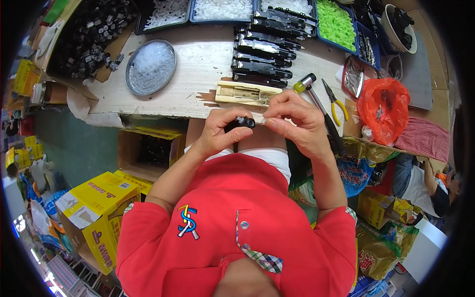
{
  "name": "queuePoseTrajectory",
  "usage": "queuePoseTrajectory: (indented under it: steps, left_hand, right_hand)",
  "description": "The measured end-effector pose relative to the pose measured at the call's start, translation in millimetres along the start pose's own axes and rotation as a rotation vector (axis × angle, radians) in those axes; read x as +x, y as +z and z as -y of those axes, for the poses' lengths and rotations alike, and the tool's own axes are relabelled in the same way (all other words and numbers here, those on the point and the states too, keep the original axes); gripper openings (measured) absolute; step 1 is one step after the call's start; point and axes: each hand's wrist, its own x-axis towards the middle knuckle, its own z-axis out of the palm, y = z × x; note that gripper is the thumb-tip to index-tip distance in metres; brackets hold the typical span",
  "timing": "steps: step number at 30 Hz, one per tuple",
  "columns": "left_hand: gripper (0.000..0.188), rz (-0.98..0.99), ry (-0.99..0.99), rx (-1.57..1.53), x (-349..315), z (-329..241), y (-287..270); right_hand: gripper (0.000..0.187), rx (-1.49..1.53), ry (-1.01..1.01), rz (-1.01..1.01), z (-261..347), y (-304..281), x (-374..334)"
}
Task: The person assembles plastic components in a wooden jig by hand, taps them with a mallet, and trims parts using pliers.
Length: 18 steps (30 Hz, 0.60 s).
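A small black plastic part [248,123] with a round, hollow end sits in my left hand [220,132], gripped between thumb and fingers above my lap. Just to its right, the thumb and forefinger of my right hand [299,120] are pinched together. What lies at those fingertips, if anything, is too small to make out. Beyond both hands, at the table's near edge, rests a cream block-shaped holder [227,92] with a long recess. A row of long black assemblies [262,58] is laid out behind it.
Right of the holder lie a hammer [316,101], yellow-handled pliers [336,104] and a red plastic bag [381,106]. A round metal dish [151,89] of clear pieces stands left. Trays of white pieces [222,9] and green pieces [335,24] line the back.
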Motion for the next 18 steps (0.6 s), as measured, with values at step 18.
queuePoseTrajectory:
  steps: [18]
  left_hand:
    - [0.024,-0.086,0.191,0.429,9,-16,10]
  right_hand:
    - [0.011,-0.326,-0.089,-0.062,-2,11,-6]
